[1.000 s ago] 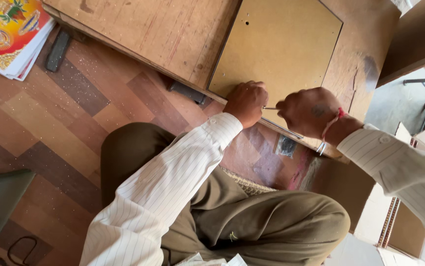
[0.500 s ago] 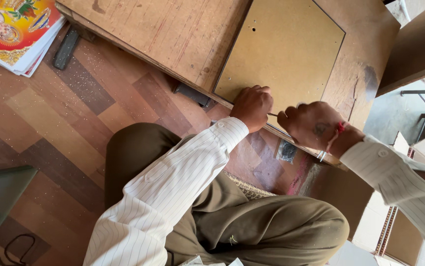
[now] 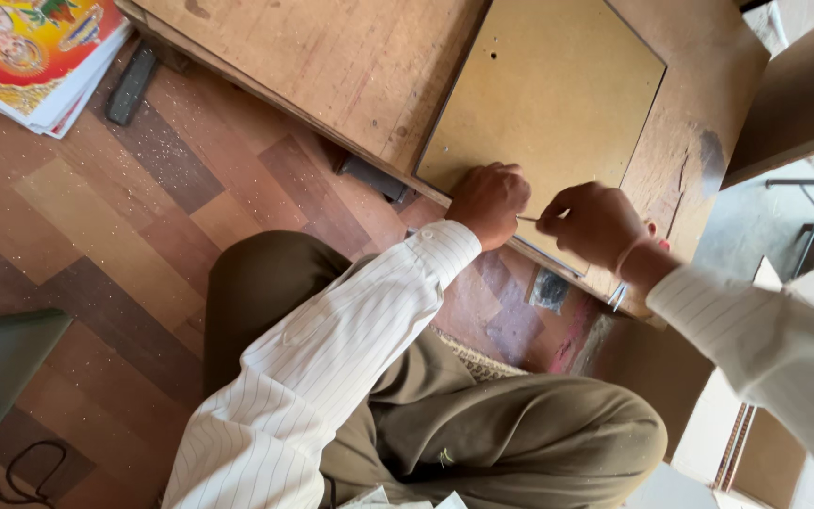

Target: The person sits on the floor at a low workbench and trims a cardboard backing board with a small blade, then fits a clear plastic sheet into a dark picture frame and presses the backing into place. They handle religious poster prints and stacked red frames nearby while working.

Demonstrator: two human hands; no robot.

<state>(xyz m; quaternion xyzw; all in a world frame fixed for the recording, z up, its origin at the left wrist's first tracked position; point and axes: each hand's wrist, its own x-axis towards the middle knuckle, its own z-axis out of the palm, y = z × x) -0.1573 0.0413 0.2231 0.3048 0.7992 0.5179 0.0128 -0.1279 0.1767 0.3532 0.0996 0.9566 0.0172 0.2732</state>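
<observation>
Hands (image 3: 489, 202) (image 3: 592, 222) on thin metal strip (image 3: 527, 219) (over tan board (image 3: 543, 94))

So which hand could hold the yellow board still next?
Probably the left hand: it rests on the near edge of the board, while the right hand is busy pinching a thin metal piece.

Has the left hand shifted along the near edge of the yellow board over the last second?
No. The left hand sits at the same spot on the near edge of the yellow board, beside the right hand; only the camera moved.
</observation>
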